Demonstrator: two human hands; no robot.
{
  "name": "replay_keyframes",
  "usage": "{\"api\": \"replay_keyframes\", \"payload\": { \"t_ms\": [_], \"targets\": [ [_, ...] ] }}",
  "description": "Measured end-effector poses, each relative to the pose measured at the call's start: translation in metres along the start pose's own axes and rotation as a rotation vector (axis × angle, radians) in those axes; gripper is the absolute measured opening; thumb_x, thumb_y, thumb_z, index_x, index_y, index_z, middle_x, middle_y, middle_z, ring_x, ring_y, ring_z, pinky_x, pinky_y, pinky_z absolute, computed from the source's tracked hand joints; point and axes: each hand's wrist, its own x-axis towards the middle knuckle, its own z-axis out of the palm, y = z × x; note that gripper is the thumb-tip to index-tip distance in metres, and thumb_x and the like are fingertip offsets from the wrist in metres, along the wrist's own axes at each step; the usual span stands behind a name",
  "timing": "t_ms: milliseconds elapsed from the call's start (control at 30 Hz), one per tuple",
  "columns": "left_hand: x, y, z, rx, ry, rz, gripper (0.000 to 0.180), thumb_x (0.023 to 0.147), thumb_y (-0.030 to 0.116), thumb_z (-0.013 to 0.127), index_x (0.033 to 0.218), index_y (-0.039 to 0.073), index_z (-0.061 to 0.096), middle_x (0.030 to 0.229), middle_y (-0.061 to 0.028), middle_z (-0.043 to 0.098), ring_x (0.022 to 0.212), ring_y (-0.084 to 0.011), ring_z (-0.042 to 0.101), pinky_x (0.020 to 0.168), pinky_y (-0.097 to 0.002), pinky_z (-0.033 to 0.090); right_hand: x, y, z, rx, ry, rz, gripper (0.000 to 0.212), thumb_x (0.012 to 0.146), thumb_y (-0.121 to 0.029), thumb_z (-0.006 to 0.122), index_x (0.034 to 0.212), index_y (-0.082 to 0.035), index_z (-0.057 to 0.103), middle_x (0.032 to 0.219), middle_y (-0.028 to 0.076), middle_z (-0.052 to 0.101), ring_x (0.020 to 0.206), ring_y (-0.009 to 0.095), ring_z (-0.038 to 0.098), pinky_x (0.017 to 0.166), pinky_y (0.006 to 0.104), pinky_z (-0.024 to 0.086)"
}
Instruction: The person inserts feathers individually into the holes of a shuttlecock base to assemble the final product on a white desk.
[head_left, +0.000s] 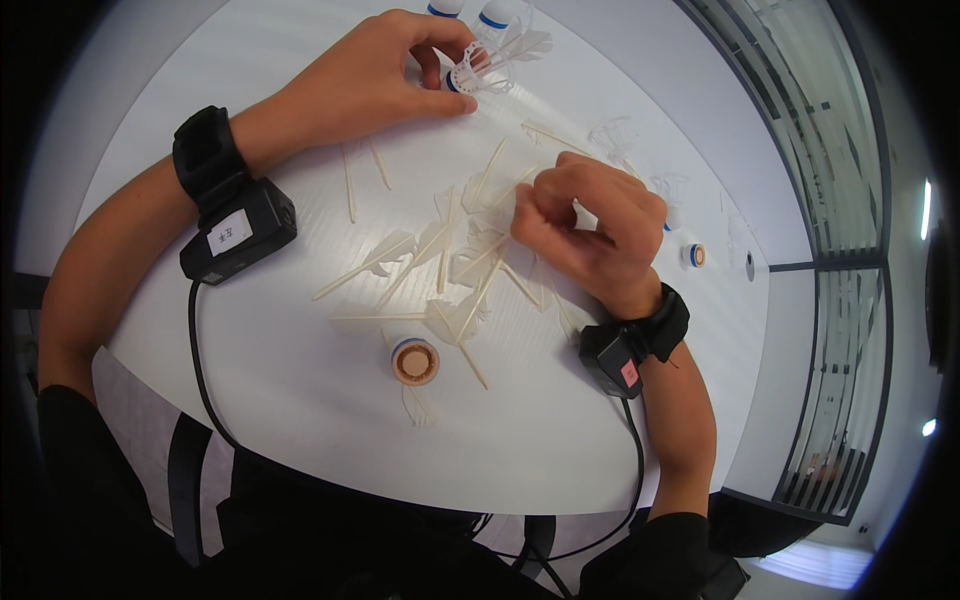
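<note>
At the far middle of the table, my left hand (385, 80) curls its thumb and fingers around the base of a shuttlecock (488, 72). It has a blue band and a clear plastic skirt, with some white feather vanes standing out to the right. My right hand (595, 225) is closed, thumb against curled fingers, low over the right side of a scatter of loose white feathers (440, 245). Whatever its fingertips hold is hidden from view. Nearer to me sits a shuttlecock base (415, 361) with a cork-coloured ring and a blue band, pale bits lying beside it.
Two white-topped, blue-banded shuttlecocks (495, 14) stand behind my left hand. To the right of my right hand are clear plastic skirts (668, 187) and another cork base (694, 256). Black wrist devices (240, 232) trail cables over the white table's (300, 400) near edge.
</note>
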Motion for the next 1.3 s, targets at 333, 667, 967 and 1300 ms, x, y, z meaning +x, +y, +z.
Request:
{"api": "replay_keyframes", "payload": {
  "t_ms": [333, 667, 967, 1300],
  "targets": [
    [0.000, 0.000, 0.000, -0.011, 0.008, 0.031, 0.033, 0.080, 0.025, 0.077, 0.105, 0.007, 0.068, 0.081, 0.0043, 0.058, 0.072, -0.0040, 0.048, 0.063, -0.0237, 0.032, 0.004, 0.000, 0.004, -0.001, 0.158, -0.088, 0.030, 0.071, 0.014, 0.076, 0.077, -0.003, 0.053, 0.073, 0.007, 0.059, 0.064, 0.018, 0.058, 0.054, 0.0256, 0.045],
    [0.000, -0.001, 0.002, -0.027, 0.028, 0.029, 0.034, 0.080, 0.026, 0.076, 0.106, 0.007, 0.068, 0.077, 0.0036, 0.057, 0.071, -0.0053, 0.047, 0.064, -0.0242, 0.033, 0.000, 0.001, 0.008, 0.115, 0.184, -0.039, 0.033, 0.070, 0.018, 0.073, 0.080, -0.003, 0.049, 0.075, 0.008, 0.060, 0.066, 0.017, 0.059, 0.058, 0.0247, 0.049],
    [0.000, 0.001, -0.001, 0.004, 0.001, -0.004, 0.035, 0.079, 0.025, 0.076, 0.106, 0.006, 0.067, 0.079, 0.0027, 0.057, 0.072, -0.0064, 0.047, 0.067, -0.0245, 0.034, -0.001, 0.000, 0.003, -0.010, 0.047, -0.012, 0.041, 0.074, 0.020, 0.070, 0.083, -0.006, 0.039, 0.079, 0.009, 0.061, 0.062, 0.010, 0.054, 0.056, 0.0212, 0.047],
    [-0.001, -0.001, 0.001, 0.004, 0.032, 0.016, 0.037, 0.080, 0.026, 0.077, 0.108, 0.005, 0.067, 0.079, 0.0018, 0.057, 0.073, -0.0071, 0.048, 0.068, -0.0245, 0.035, -0.003, 0.001, 0.001, 0.004, 0.000, 0.056, 0.039, 0.075, 0.019, 0.070, 0.083, -0.005, 0.041, 0.077, 0.007, 0.056, 0.064, 0.010, 0.054, 0.058, 0.0221, 0.048]
  ]
}}
